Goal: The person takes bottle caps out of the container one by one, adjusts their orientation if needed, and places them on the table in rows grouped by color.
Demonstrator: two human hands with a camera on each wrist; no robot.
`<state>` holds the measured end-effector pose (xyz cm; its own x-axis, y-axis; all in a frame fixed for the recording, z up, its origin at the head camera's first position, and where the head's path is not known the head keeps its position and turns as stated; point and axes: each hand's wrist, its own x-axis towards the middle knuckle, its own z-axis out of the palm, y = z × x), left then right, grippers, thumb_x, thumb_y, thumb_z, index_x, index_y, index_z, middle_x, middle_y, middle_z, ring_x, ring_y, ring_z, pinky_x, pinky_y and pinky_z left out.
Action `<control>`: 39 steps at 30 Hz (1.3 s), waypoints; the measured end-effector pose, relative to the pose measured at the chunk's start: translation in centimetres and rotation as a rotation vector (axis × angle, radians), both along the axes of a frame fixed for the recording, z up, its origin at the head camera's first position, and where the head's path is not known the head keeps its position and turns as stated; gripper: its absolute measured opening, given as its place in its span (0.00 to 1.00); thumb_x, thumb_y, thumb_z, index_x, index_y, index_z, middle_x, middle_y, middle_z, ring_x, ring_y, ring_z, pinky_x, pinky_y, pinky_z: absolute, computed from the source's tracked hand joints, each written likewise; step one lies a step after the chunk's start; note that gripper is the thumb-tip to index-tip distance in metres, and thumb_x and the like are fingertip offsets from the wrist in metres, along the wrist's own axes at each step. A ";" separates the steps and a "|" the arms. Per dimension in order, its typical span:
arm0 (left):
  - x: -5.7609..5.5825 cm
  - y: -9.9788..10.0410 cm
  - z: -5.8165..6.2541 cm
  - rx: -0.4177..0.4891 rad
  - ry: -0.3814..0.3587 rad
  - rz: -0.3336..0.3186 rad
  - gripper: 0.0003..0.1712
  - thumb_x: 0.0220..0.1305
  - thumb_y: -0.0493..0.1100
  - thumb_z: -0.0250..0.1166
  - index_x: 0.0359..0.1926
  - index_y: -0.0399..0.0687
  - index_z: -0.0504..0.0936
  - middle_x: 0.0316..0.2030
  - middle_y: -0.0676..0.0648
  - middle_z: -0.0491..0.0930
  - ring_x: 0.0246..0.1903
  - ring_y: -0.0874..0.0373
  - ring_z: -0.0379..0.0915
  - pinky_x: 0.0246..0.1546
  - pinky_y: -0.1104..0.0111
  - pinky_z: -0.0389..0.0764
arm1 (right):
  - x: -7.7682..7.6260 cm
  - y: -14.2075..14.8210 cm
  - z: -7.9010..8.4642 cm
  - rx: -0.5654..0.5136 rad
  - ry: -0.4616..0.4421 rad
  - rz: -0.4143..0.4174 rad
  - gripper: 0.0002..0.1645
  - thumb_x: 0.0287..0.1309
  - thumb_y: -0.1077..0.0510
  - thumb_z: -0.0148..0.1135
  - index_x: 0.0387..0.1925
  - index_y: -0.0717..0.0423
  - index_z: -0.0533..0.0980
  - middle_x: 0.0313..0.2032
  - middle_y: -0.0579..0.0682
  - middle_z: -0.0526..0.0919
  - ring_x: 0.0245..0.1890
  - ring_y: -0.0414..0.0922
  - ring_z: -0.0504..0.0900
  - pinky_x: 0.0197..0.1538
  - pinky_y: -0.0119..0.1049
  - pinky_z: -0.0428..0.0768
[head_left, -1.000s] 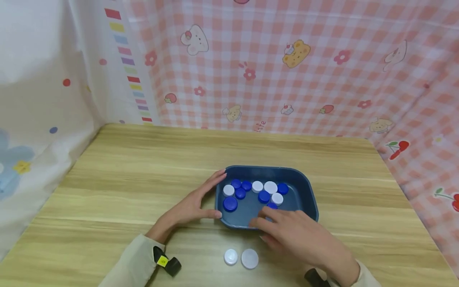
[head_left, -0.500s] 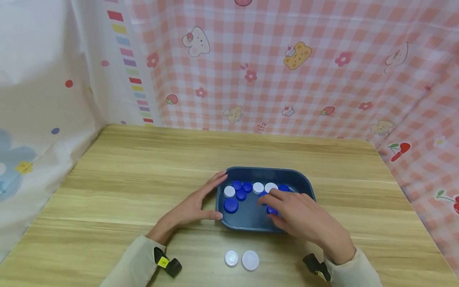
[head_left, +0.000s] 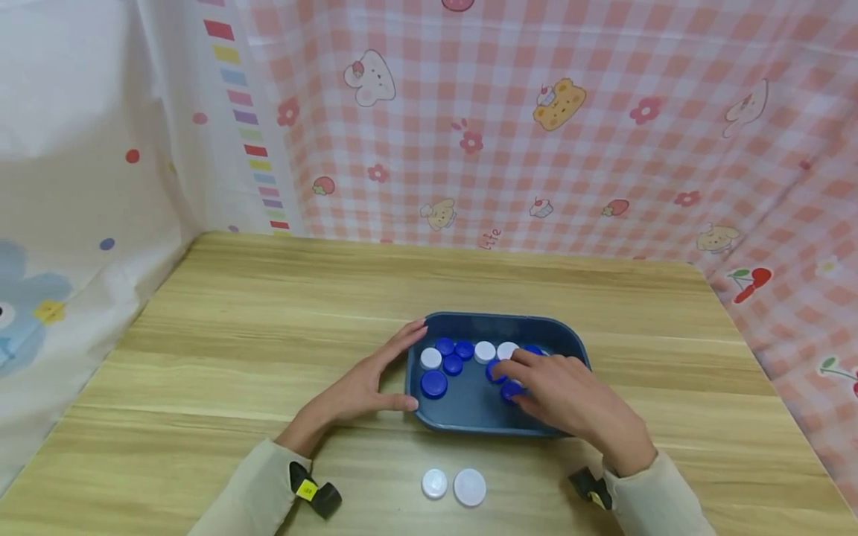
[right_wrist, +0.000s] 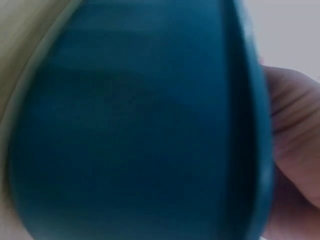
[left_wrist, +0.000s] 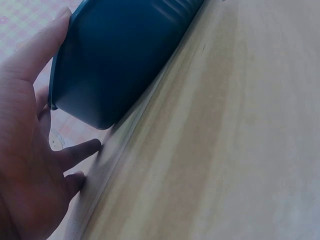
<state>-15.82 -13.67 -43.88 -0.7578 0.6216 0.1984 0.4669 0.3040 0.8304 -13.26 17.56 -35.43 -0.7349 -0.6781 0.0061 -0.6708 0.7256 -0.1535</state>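
A dark blue rectangular tray [head_left: 462,426] stands on the table, with several blue and white round plastic caps inside. At its left end my left hand [head_left: 358,383] touches the rim, thumb at the near corner and straight fingers at the far one. The left wrist view shows the thumb against the tray wall. My right hand [head_left: 566,387] reaches over the near right side, fingers bent among the caps. Its index fingertip is at one blue cap [head_left: 494,372] and its thumb at a nearer blue cap [head_left: 512,391]. Whether it grips either cap cannot be told. The hand hides other caps.
A small white cap [head_left: 434,484] and a larger white cap [head_left: 470,487] lie side by side on the wooden table [head_left: 302,298] in front of the tray. Behind the table hangs a pink checked cloth [head_left: 496,171].
My right hand has moved from the tray's near edge farther in over the caps, toward the right. The left hand stays at the tray's left end. Both white caps outside stay put.
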 end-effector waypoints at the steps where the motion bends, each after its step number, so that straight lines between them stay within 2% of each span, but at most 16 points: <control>1: 0.0 0.0 -0.1 -0.001 -0.002 0.000 0.56 0.52 0.47 0.74 0.75 0.59 0.50 0.74 0.62 0.41 0.72 0.59 0.35 0.66 0.46 0.48 | -0.1 0.0 -0.2 0.009 0.000 -0.005 0.20 0.52 0.57 0.71 0.48 0.44 0.78 0.39 0.42 0.77 0.24 0.37 0.69 0.28 0.30 0.73; 11: -0.1 0.1 0.0 0.009 0.017 0.001 0.55 0.52 0.48 0.74 0.75 0.57 0.51 0.74 0.61 0.41 0.72 0.60 0.36 0.66 0.45 0.48 | -0.4 0.0 -1.1 0.066 0.043 -0.009 0.18 0.50 0.58 0.73 0.44 0.47 0.80 0.35 0.42 0.78 0.25 0.38 0.71 0.26 0.32 0.73; 17: 0.0 0.1 0.0 -0.003 0.019 -0.002 0.55 0.52 0.48 0.74 0.75 0.57 0.51 0.74 0.61 0.42 0.72 0.59 0.36 0.66 0.46 0.49 | -0.4 0.0 -1.5 0.100 0.010 -0.030 0.17 0.50 0.57 0.73 0.44 0.47 0.80 0.33 0.42 0.78 0.25 0.39 0.71 0.28 0.34 0.75; 20: 0.3 0.1 0.5 -0.002 0.012 0.004 0.55 0.51 0.45 0.74 0.75 0.55 0.51 0.74 0.58 0.42 0.72 0.58 0.36 0.66 0.45 0.49 | -0.5 -0.2 -1.7 0.108 0.001 -0.032 0.16 0.50 0.57 0.73 0.43 0.47 0.80 0.33 0.42 0.77 0.25 0.40 0.70 0.28 0.35 0.75; 27: 1.4 0.3 3.4 0.029 -0.032 -0.013 0.53 0.52 0.39 0.73 0.74 0.52 0.52 0.74 0.47 0.44 0.72 0.50 0.37 0.66 0.43 0.47 | -0.6 -0.5 -2.1 0.117 -0.007 -0.033 0.16 0.49 0.57 0.74 0.42 0.47 0.80 0.32 0.43 0.77 0.26 0.41 0.71 0.30 0.38 0.77; 30: 1.5 0.3 3.7 0.027 -0.031 -0.012 0.53 0.51 0.37 0.73 0.74 0.51 0.53 0.74 0.46 0.44 0.72 0.49 0.37 0.66 0.44 0.47 | -0.7 -0.6 -2.2 0.119 -0.015 -0.024 0.17 0.48 0.57 0.74 0.42 0.46 0.80 0.33 0.43 0.78 0.27 0.41 0.72 0.31 0.39 0.78; 39: 1.6 0.4 3.7 0.030 -0.032 -0.012 0.53 0.51 0.36 0.73 0.74 0.49 0.53 0.74 0.46 0.44 0.72 0.50 0.37 0.66 0.44 0.47 | -0.7 -0.9 -2.4 0.113 -0.027 -0.045 0.15 0.49 0.58 0.74 0.40 0.47 0.81 0.32 0.44 0.78 0.26 0.41 0.75 0.32 0.41 0.79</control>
<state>-14.24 -13.29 -40.22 -0.7565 0.6250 0.1926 0.4434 0.2736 0.8536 -13.94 16.66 -37.85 -0.7637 -0.6394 -0.0889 -0.6336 0.7688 -0.0863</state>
